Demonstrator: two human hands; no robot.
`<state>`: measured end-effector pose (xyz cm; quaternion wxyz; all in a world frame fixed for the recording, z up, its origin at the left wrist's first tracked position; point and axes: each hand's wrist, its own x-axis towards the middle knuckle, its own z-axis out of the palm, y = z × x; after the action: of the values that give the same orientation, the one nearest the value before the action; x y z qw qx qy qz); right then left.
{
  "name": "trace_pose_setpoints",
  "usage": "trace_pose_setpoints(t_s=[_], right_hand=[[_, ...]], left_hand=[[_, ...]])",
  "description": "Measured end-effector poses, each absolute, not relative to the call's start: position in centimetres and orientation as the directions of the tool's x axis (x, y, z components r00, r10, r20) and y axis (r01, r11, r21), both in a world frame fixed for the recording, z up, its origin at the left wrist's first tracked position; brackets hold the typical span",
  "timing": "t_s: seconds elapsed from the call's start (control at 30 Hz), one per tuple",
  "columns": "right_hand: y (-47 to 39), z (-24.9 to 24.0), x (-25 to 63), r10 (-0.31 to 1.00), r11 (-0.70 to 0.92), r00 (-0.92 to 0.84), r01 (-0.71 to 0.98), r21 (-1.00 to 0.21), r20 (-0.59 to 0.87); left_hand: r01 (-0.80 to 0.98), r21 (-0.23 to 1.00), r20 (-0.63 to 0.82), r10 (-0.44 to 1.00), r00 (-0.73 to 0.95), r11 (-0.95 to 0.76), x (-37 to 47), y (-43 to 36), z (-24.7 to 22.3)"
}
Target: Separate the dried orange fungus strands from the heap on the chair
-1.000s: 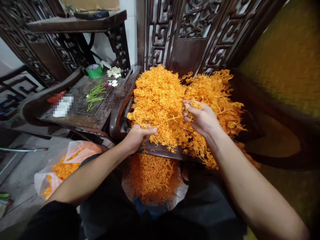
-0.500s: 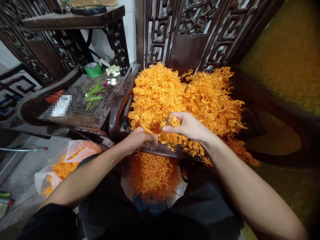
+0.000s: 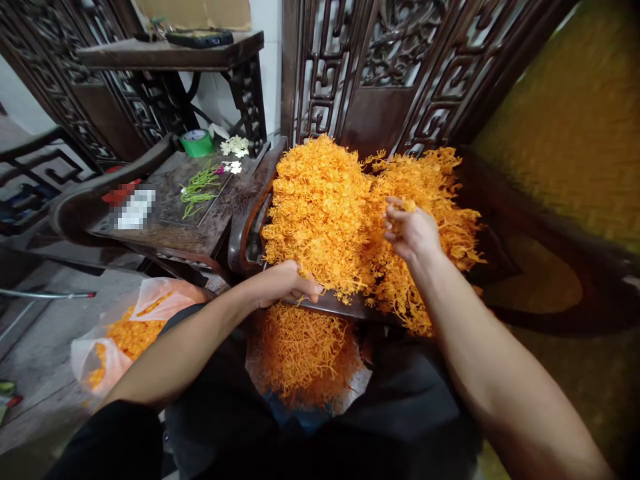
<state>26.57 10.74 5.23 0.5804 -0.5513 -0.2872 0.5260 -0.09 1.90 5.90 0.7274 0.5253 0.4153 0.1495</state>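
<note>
A big heap of orange, curly, branching sprigs (image 3: pixel 320 207) is piled on the dark wooden seat in front of me. My left hand (image 3: pixel 295 283) is closed at the heap's near edge, pinching a small orange sprig whose stem pokes out below the fingers. Over the right part of the heap is my right hand (image 3: pixel 413 230), its fingers curled and a bit of orange sprig (image 3: pixel 409 205) showing at the thumb side. Between my knees, below the seat edge, a round container (image 3: pixel 357 387) holds thin orange stalks (image 3: pixel 303 347).
On the left seat lie green stems (image 3: pixel 200 190), white flowers (image 3: pixel 234 147), a roll of green tape (image 3: pixel 197 143) and a red item (image 3: pixel 120 193). A plastic bag (image 3: pixel 83 357) of orange pieces stands on the floor. A phone (image 3: pixel 200 39) rests on the small table (image 3: pixel 150 57).
My right hand has moved right and up, away from the left hand, to over the right part of the heap. My left hand stays at the near edge. The view has shifted slightly.
</note>
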Motion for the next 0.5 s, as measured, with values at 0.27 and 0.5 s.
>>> trace_pose_setpoints(t_s=[0.27, 0.5], right_hand=[[9.1, 3.7, 25.5, 0.950, -0.300, 0.014, -0.240, -0.924, -0.312], [10.1, 3.7, 23.6, 0.958, -0.287, -0.059, -0.176, -0.942, -0.281]], left_hand=[[0.255, 0.917, -0.398, 0.733, 0.552, 0.306, -0.5, 3.3, 5.0], [0.278, 0.929, -0.359, 0.772, 0.525, 0.244, 0.1, 4.3, 5.7]])
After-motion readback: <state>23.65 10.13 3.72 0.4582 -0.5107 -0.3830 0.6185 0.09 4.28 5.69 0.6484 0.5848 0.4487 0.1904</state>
